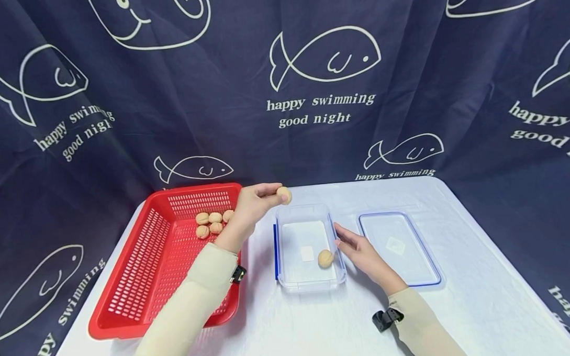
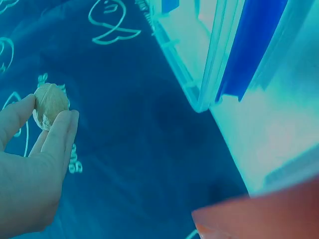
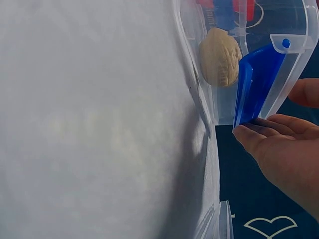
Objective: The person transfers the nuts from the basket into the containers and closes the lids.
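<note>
Raised near the far left corner of the clear plastic box (image 1: 312,287), my left hand (image 1: 255,205) pinches a walnut (image 1: 284,195) between thumb and fingertips. The left wrist view shows the same walnut (image 2: 50,105) at the finger ends. Inside the box, another walnut (image 1: 325,259) lies toward the near right. My right hand (image 1: 363,254) is at the box's right side, its fingers fairly straight. In the right wrist view, those fingertips touch the blue latch flap (image 3: 256,82), which hangs out from the box wall.
A red perforated basket (image 1: 163,276) stands on the left, with several walnuts (image 1: 215,217) in its far right part, partly behind my left wrist. To the right of the box lies a clear lid (image 1: 396,247) with a blue seal. A white cloth (image 1: 290,335) covers the table before a dark fish-print curtain.
</note>
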Tool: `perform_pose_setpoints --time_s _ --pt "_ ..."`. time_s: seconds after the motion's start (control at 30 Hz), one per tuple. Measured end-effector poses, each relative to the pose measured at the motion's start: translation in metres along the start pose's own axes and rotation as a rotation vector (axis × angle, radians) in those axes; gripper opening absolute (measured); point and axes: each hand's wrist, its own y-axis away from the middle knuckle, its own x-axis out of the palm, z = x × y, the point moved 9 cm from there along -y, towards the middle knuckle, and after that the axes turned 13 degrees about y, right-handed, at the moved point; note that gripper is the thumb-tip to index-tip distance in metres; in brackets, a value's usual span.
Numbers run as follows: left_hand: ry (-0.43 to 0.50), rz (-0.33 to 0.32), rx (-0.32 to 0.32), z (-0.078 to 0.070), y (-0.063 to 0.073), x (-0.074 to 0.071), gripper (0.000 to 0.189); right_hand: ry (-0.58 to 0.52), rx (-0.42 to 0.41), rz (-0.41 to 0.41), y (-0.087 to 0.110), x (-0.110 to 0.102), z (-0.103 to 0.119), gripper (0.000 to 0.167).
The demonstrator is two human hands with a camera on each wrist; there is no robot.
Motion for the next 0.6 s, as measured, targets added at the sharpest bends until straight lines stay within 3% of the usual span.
perform_pose_setpoints --time_s 0.37,0.6 --pt "-0.043 0.041 -0.04 0.012 -0.018 0.034 0.035 -0.011 -0.024 -0.017 0.002 -0.002 0.001 0.053" --pt "-0.058 0.022 -0.059 0.02 -0.034 0.051 0.031 0.008 -0.014 -0.015 0.0 -0.001 0.001 0.053"
